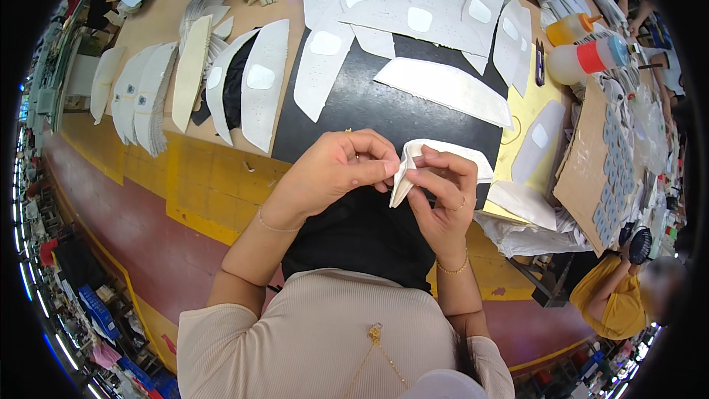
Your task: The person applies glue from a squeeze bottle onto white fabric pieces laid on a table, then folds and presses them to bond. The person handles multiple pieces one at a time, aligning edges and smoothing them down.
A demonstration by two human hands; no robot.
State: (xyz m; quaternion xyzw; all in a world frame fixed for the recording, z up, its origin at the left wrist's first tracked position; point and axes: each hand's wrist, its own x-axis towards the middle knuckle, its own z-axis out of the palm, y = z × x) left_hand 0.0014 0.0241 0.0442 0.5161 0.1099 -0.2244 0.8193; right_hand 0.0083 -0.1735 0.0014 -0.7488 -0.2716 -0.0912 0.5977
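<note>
Both hands come together at the table's near edge around a white curved fabric piece (401,186). One end of it is folded and points down toward my lap, while the rest stretches off behind my right fingers. My left hand (346,164) is closed, thumb and fingertips pinching the folded edge. From the other side, my right hand (445,191) grips the piece between thumb and bent fingers. Beyond them a larger white curved panel (443,89) lies on a black mat (347,114). The fingertips partly cover the fold.
Overlapping white panels with pale oval patches (419,19) cover the mat's far side. More curved panels (151,96) stand in rows at left. Bottles (591,58), a dark thread snipper (540,65) and cardboard with grey pieces (597,170) are at right. A person in yellow (609,299) sits lower right.
</note>
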